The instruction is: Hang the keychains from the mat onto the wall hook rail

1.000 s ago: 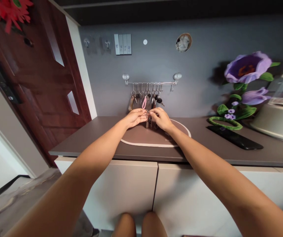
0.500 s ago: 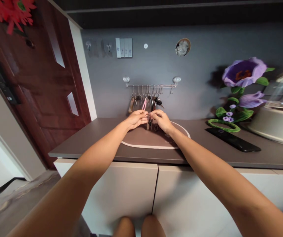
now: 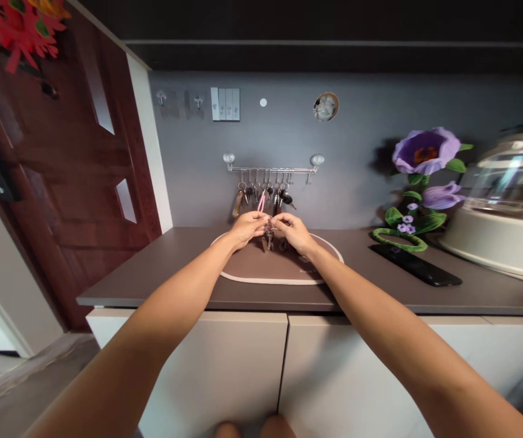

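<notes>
Between my two hands hangs a small bunch of keys (image 3: 268, 238) on a ring, held above the brown mat (image 3: 252, 267). My left hand (image 3: 249, 228) pinches the ring from the left. From the right, my right hand (image 3: 292, 231) has its thumb and fingertips closed on the same ring; the exact grip is too small to make out. Just behind my hands, several keys (image 3: 284, 198) and a pink strap (image 3: 261, 199) hang from a clear hook rail (image 3: 273, 170) on the wall. Something ring-like on the mat is partly hidden by my right hand.
A black phone (image 3: 419, 265) lies on the dark counter (image 3: 138, 267), right of the mat. Behind it stand a purple fabric flower (image 3: 426, 152) and a white appliance with a clear dome (image 3: 494, 237). A dark red door (image 3: 74, 201) is on the left. A dark shelf (image 3: 316, 36) overhangs.
The camera view has tilted and shifted, so the wall and counter sit lower and more to the left. Both hands still hold the keys, which hang slightly differently.
</notes>
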